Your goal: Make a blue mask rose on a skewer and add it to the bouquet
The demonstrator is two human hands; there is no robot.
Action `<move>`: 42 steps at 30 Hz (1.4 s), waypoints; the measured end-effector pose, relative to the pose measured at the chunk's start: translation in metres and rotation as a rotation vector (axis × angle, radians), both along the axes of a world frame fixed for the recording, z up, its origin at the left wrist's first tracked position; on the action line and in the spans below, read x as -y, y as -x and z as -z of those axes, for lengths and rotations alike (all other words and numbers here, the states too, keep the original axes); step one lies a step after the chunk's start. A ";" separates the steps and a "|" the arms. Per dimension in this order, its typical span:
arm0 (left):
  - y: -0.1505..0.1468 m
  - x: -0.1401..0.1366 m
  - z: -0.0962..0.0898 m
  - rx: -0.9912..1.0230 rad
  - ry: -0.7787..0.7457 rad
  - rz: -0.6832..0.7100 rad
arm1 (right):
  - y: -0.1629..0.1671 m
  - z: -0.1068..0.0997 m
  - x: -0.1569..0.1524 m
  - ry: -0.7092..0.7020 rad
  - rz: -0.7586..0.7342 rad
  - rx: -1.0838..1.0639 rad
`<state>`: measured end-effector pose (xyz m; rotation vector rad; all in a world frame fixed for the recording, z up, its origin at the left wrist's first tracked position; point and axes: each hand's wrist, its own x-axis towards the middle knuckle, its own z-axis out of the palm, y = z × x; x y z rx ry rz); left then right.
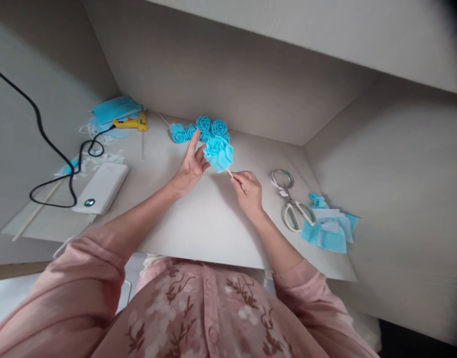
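Observation:
My right hand (249, 194) pinches the thin wooden stick (229, 174) of a light-blue handmade flower (220, 155) between thumb and fingertips. The flower is held up above the table, its rolled centre tilted away and its outer petals facing me. My left hand (193, 166) is at the flower's left side with fingers apart, one stretched upward. Some left fingertips pass behind the petals, so I cannot tell whether they touch. Beyond it, several finished blue flowers (203, 125) lie bunched against the back panel.
A yellow glue gun (133, 122) stands at the back left beside blue face masks (111, 110). Its black cable (38, 117) loops past a white power bank (101, 189). At right lie scissors (293, 215), a tape roll (282, 179) and blue cut pieces (329, 229). Panels enclose the table.

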<state>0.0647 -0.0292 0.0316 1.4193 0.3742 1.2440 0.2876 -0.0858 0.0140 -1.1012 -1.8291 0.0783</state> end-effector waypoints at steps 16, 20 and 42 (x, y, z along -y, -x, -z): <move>-0.008 0.014 -0.013 0.256 0.248 -0.122 | 0.020 0.011 0.013 0.188 -0.128 0.133; -0.009 0.016 -0.014 0.266 0.296 -0.169 | 0.023 0.010 0.014 0.258 -0.136 0.083; -0.005 0.007 -0.001 0.176 0.242 -0.005 | 0.029 -0.015 0.019 0.893 -0.260 -0.813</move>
